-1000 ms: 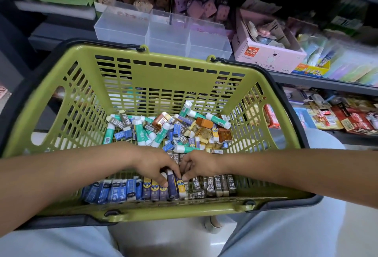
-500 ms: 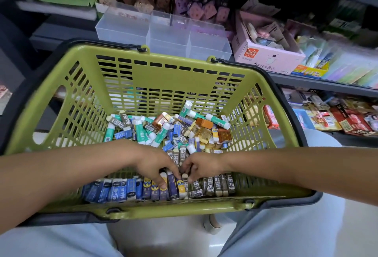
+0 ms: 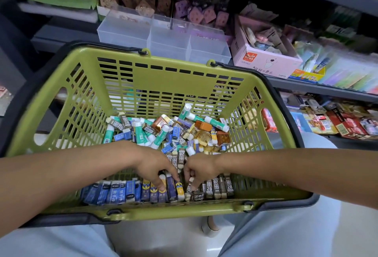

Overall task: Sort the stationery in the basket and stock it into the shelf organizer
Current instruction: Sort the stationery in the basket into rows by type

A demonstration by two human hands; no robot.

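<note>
A green basket (image 3: 171,72) rests on my lap. Its far half holds a loose pile of green glue sticks (image 3: 158,138), blue and brown erasers and amber sharpeners (image 3: 222,138). Along the near wall stand a row of blue erasers (image 3: 114,192), some yellow-and-blue ones (image 3: 180,190) and brown 2B erasers (image 3: 216,187). My left hand (image 3: 155,167) lies with spread fingers on the yellow-and-blue erasers. My right hand (image 3: 201,169) pinches one brown 2B eraser (image 3: 190,184) at the left end of the brown row. The clear shelf organizer (image 3: 163,36) stands behind the basket with no stock visible in it.
A pink cardboard box (image 3: 266,60) of small items stands right of the organizer. Hanging toys fill the shelf back, packets line the right side, and a lower shelf (image 3: 337,121) carries more goods. My knees in light trousers support the basket.
Both hands stay at the near row. The fingers of my right hand have dipped slightly lower among the brown erasers. The loose pile looks the same.
</note>
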